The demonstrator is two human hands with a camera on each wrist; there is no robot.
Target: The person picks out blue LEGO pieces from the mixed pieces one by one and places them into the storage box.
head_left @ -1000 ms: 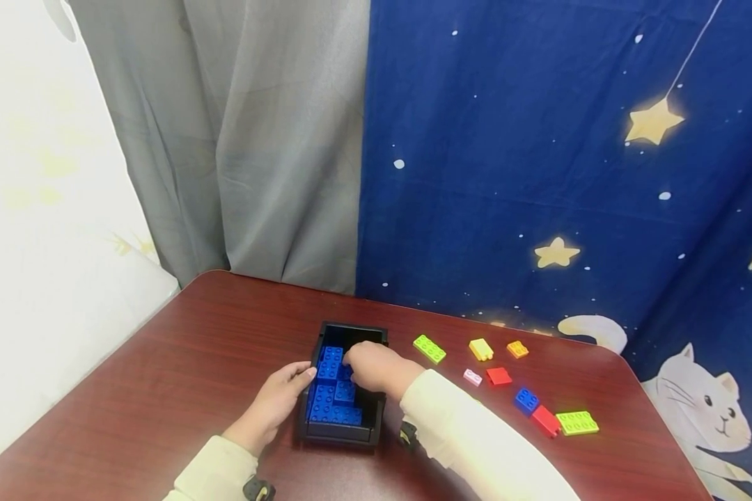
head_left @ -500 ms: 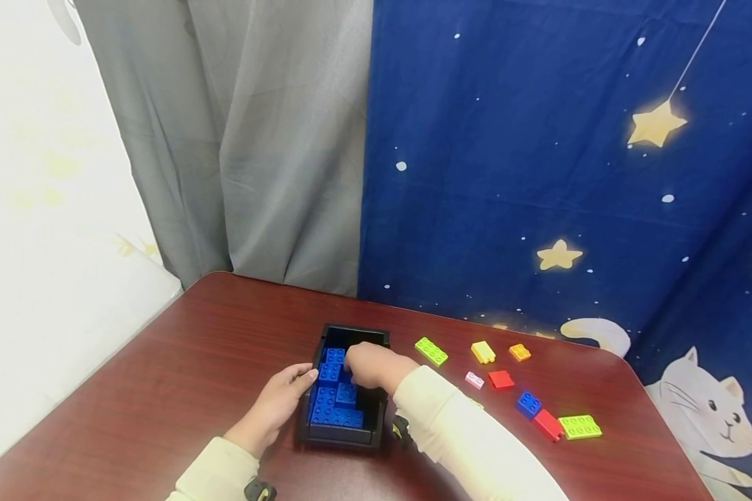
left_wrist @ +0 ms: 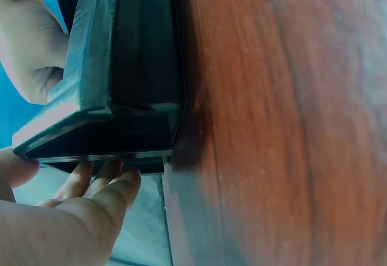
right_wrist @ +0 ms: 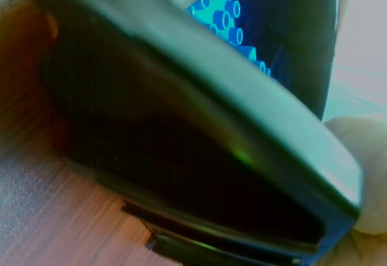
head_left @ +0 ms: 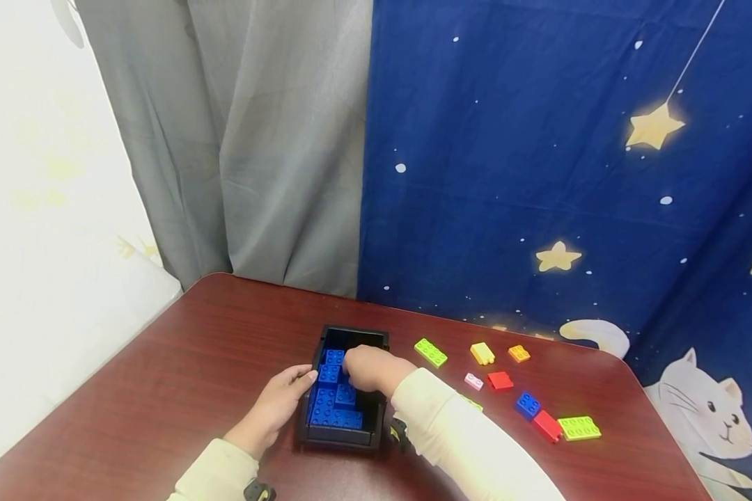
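Observation:
A black open-topped box (head_left: 340, 436) stands on the table, with several studded blue toy bricks (head_left: 326, 400) fitted along its left side and near end. My left hand (head_left: 276, 400) holds the box's left wall, its thumb at the rim and its fingers along the outside. In the left wrist view, those fingers (left_wrist: 124, 187) lie against the box's outer side. My right hand (head_left: 371, 367) reaches over the right wall into the box, fingers bent down beside the blue bricks. Its fingertips are hidden, so whether they pinch a brick does not show.
Right of the box lie loose bricks: lime green (head_left: 430, 353), yellow (head_left: 482, 353), orange (head_left: 519, 353), pink (head_left: 473, 380), red (head_left: 500, 380) and blue (head_left: 528, 404). Another red brick (head_left: 548, 426) and a larger lime brick (head_left: 579, 428) lie farther right. Curtains (head_left: 294, 153) hang behind the table.
My right forearm has shifted slightly left and toward me, showing more of a lime brick beside the sleeve. The right hand stays inside the box, and the left hand keeps its hold.

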